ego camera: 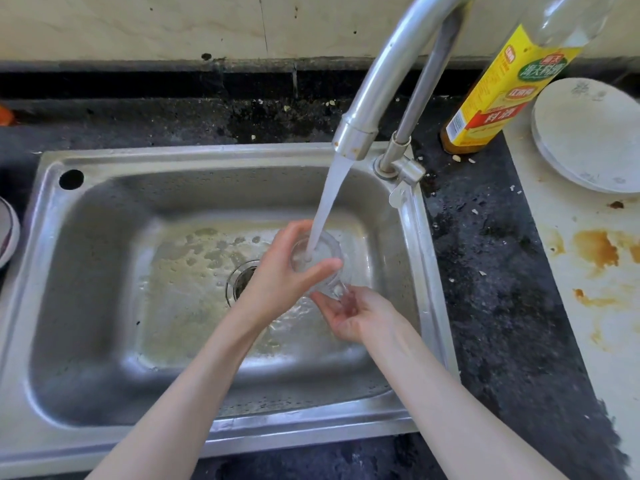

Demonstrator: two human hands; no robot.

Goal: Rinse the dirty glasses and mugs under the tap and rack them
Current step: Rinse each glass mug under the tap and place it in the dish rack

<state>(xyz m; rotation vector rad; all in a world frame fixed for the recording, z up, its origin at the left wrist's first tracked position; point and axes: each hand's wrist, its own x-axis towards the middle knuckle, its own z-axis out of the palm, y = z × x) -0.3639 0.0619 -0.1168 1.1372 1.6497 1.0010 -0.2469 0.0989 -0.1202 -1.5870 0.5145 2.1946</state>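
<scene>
A clear glass (320,252) is held mouth-up over the steel sink (104,258), right under the running tap (367,109). The water stream (330,199) falls straight into it. My left hand (284,275) wraps around the glass from the left, thumb across its near side. Just below and to the right, my right hand (353,315) lies palm-up under the glass's base, fingers loosely curled, with water running over it. Whether it grips the base I cannot tell.
The drain (242,278) lies left of my hands in a wet basin. A yellow-labelled bottle (491,98) stands on the dark counter right of the tap. White plates (588,136) rest on a stained white board (595,271). A bowl edge (7,230) shows at far left.
</scene>
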